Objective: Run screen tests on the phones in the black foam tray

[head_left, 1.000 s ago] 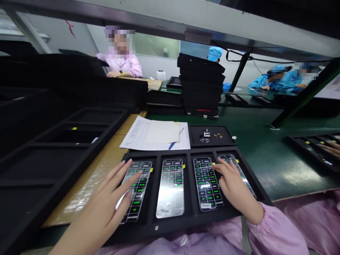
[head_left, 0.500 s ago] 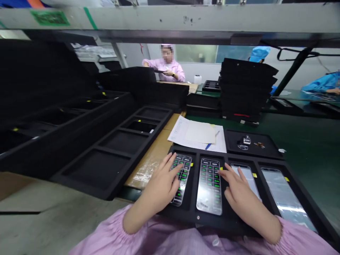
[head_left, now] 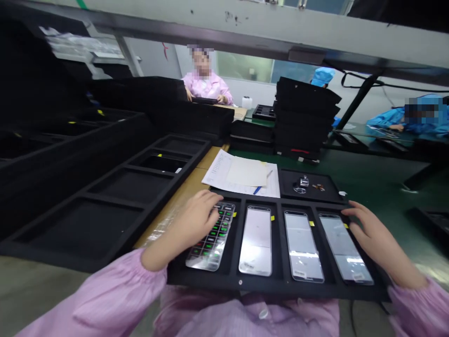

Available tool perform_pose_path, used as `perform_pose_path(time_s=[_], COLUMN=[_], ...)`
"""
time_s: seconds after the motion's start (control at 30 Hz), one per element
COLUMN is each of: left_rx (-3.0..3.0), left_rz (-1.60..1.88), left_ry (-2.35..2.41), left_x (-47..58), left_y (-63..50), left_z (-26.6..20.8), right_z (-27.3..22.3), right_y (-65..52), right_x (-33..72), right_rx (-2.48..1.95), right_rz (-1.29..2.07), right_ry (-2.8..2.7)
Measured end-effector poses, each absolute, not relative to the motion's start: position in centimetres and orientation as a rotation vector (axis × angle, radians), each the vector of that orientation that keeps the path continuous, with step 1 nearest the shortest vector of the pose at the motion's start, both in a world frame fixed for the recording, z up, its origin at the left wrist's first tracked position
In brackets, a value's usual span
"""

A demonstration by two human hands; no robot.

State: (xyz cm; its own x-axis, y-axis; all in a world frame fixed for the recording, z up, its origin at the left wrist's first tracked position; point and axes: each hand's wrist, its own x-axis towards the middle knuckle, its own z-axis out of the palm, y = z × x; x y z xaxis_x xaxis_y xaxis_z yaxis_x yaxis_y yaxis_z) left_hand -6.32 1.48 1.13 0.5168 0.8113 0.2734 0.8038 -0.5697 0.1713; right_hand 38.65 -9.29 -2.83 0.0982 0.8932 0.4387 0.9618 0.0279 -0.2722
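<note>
Several phones or phone-like screens lie face up in the slots of a black tray [head_left: 279, 252] before me. The leftmost phone [head_left: 215, 241] shows a dark grid with green text; the second phone [head_left: 256, 241], third phone [head_left: 304, 248] and rightmost phone [head_left: 345, 245] show pale screens. Over the upper left of the grid screen is my left hand [head_left: 198, 217], fingers stretched and slightly bent, holding nothing. At the upper right edge of the rightmost phone is my right hand [head_left: 373, 234], fingers apart and holding nothing. Whether the fingertips touch the glass I cannot tell.
Behind the tray lie papers with a blue pen [head_left: 257, 190] and a small black tray [head_left: 324, 193] with metal parts. A long slotted tray [head_left: 79, 201] is at left; stacked black trays [head_left: 303, 117] stand behind. A co-worker [head_left: 206, 82] sits opposite, others at right.
My right hand has moved right, from the second and third phones to the rightmost one. The second screen went from a grid to pale. My view has shifted to the right.
</note>
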Motion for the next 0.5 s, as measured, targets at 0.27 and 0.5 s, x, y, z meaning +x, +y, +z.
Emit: perform_pose_path(time_s=[0.27, 0.5], left_rx=[2.581, 2.401], left_rz=[0.387, 0.662], left_ry=[1.526, 1.481], left_x=[-4.4, -5.7], left_y=[3.9, 4.6], left_z=[-0.5, 0.4], right_z=[-5.3, -2.2], right_y=[-6.6, -8.0], right_x=[39.7, 39.5], right_rx=[-2.059, -1.861], right_rz=[0.063, 0.255], right_ry=[-1.892, -1.585])
